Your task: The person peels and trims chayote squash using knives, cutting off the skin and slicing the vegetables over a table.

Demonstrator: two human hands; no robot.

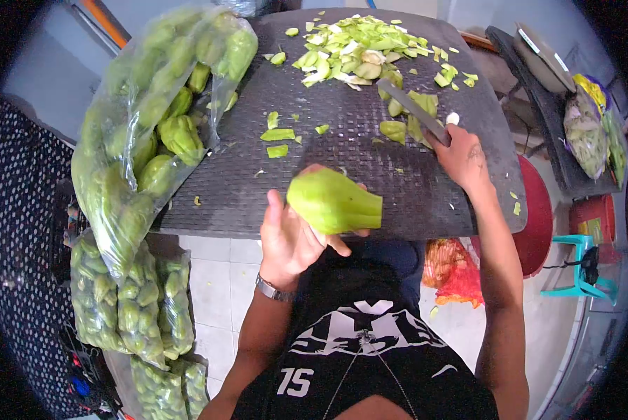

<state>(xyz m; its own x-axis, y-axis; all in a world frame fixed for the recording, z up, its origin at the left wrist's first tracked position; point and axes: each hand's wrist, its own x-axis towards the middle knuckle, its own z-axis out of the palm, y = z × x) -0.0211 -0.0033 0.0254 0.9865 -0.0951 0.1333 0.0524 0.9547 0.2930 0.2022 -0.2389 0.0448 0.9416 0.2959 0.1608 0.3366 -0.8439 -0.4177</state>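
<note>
My left hand (291, 241), with a metal watch on its wrist, supports a pale green chayote (335, 201) over the table's near edge. The chayote is slightly blurred; its narrow end is cut flat and points right. Some fingers show below and behind it, the thumb to its left. My right hand (459, 155) is closed around the handle of a knife (415, 112). The blade slants up and left over peel pieces (392, 131). Beyond it lies a heap of green peelings (356, 49).
A large clear plastic bag of chayotes (153, 119) covers the left of the dark woven-textured table (237, 203). More filled bags (139, 294) stand on the floor below. At the right are a red round seat (534, 217), a turquoise stool (580, 269) and a red net sack (454, 273).
</note>
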